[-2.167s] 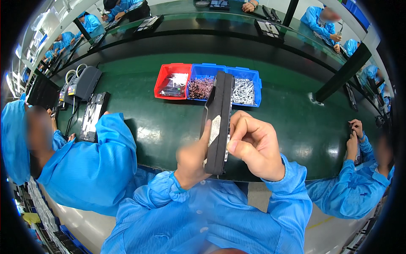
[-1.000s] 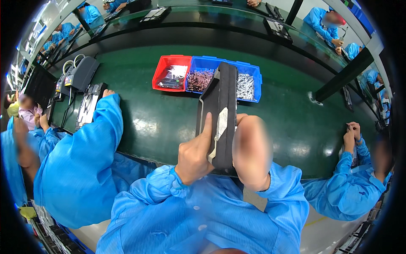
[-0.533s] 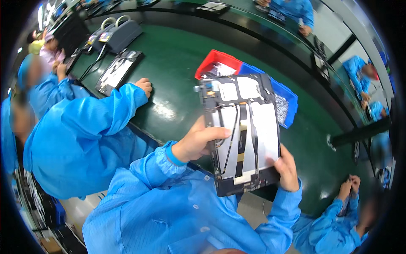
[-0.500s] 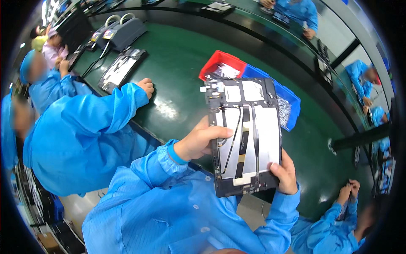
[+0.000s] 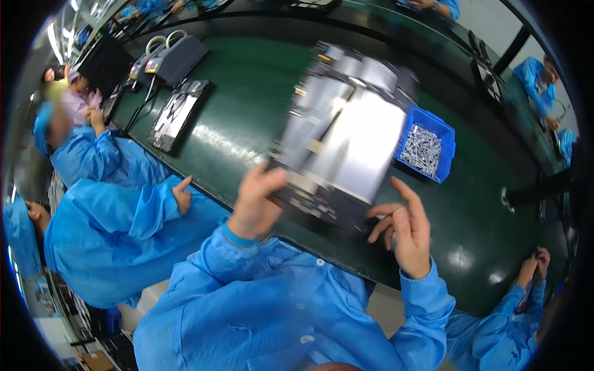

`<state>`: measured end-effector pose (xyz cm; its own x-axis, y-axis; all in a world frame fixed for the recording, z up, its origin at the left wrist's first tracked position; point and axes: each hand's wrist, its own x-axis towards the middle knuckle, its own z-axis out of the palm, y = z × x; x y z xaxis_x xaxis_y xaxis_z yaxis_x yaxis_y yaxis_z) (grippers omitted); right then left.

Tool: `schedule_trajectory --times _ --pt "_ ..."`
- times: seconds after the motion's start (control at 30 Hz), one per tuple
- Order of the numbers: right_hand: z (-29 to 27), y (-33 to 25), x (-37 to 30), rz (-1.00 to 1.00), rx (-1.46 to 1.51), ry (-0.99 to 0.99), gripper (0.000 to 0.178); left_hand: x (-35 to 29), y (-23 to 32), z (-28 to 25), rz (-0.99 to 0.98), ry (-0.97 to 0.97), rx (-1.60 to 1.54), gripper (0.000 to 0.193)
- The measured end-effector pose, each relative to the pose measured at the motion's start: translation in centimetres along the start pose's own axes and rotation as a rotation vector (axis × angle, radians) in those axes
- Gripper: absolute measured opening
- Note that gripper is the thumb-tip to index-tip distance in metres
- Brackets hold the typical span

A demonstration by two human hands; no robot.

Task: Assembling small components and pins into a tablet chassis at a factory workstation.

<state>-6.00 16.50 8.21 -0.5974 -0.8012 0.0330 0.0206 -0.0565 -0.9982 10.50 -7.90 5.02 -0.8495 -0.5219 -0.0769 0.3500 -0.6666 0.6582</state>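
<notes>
The big green worktop (image 5: 247, 83) runs across the middle of the frame, from the upper left down to the lower right. A co-worker in a blue coat (image 5: 111, 241) fills much of the left side, close to its edge.

The flat black and silver panel (image 5: 362, 139) is in the middle of the frame, a bit above the center. It looks blurry, and it is tipped so its top leans to the right. I can't tell if any part of it touches the green top below.

The right hand (image 5: 408, 232) is just beside the panel's lower right corner. Its fingers are spread wide, and I can't tell if a fingertip touches the panel. The left hand (image 5: 255, 201) holds the panel by its lower left corner, with the thumb on top.

Another flat panel (image 5: 179, 114) lies at the upper left, near a gray box (image 5: 176, 60) with pale loops on it. Right of the middle sits a blue bin (image 5: 450, 151). Lots of little silver pieces (image 5: 422, 150) lie inside it in a pile.
</notes>
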Motion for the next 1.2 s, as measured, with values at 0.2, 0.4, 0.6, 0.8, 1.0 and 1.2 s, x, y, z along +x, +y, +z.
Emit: schedule_trajectory --times 0.2,0.4,0.6,0.8,1.0,1.2 --pt "-4.5 1.7 0.1 0.036 -0.117 0.282 0.031 5.7 9.2 -6.7 0.34 0.314 0.152 0.015" --pt "-6.8 4.0 -0.8 0.158 -0.176 0.272 0.023 10.5 12.1 -15.5 0.177 0.424 0.347 0.013" --pt "-8.9 5.4 -0.3 0.225 -0.18 0.283 0.02 13.3 14.3 -18.2 0.119 0.479 0.894 0.042" --pt "-9.4 5.5 1.4 0.244 -0.182 0.317 0.019 12.3 11.4 -12.9 0.86 0.468 1.807 0.049" --pt "-7.8 7.9 3.5 -0.023 -0.542 0.26 0.014 12.1 0.9 0.7 0.756 -0.162 1.53 0.012" --pt "-7.4 8.5 3.6 -0.171 -0.555 0.323 0.01 15.0 -4.3 6.1 0.981 -0.219 1.656 0.014"
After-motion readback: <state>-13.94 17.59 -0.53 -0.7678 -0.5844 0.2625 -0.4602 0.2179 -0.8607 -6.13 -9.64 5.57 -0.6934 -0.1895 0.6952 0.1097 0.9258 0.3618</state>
